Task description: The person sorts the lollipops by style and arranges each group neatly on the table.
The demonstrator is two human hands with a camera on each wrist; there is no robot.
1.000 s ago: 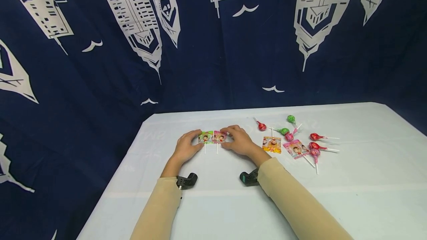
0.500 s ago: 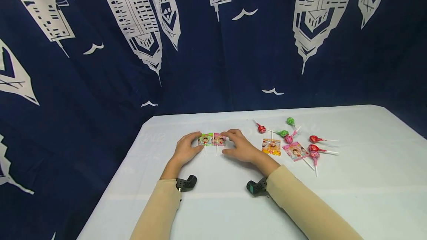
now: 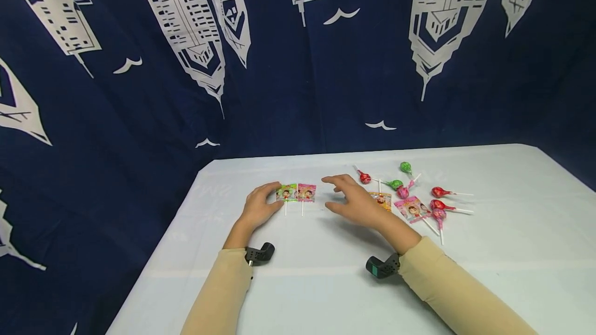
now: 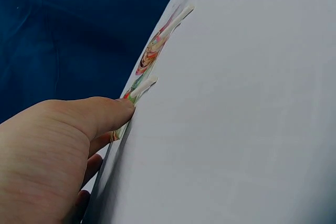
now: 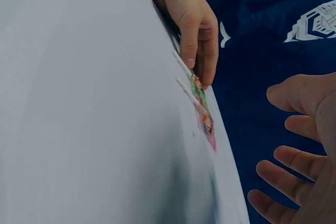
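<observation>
My left hand (image 3: 259,206) pinches the left end of a flat green-wrapped lollipop (image 3: 289,192), thumb at its near edge and fingers at its far edge. In the left wrist view the thumb covers part of that green wrapper (image 4: 132,98). Close against its right side lies a pink-wrapped lollipop (image 3: 307,193), both sticks pointing toward me. My right hand (image 3: 356,201) hovers to the right of the pair, holding nothing, its fingers spread apart in the right wrist view. Partly behind that hand is an orange-wrapped lollipop (image 3: 383,200).
On the white table (image 3: 307,293), right of my right hand, lie a flat pink-wrapped lollipop (image 3: 412,209) and several round ones, including a red one (image 3: 364,177), a green one (image 3: 405,167) and a pink one (image 3: 439,214). A dark blue printed cloth (image 3: 288,102) hangs behind the table.
My right hand has let go of the pink-wrapped lollipop and moved right, its fingers opening. The left hand and the two lollipops beside it have stayed in place.
</observation>
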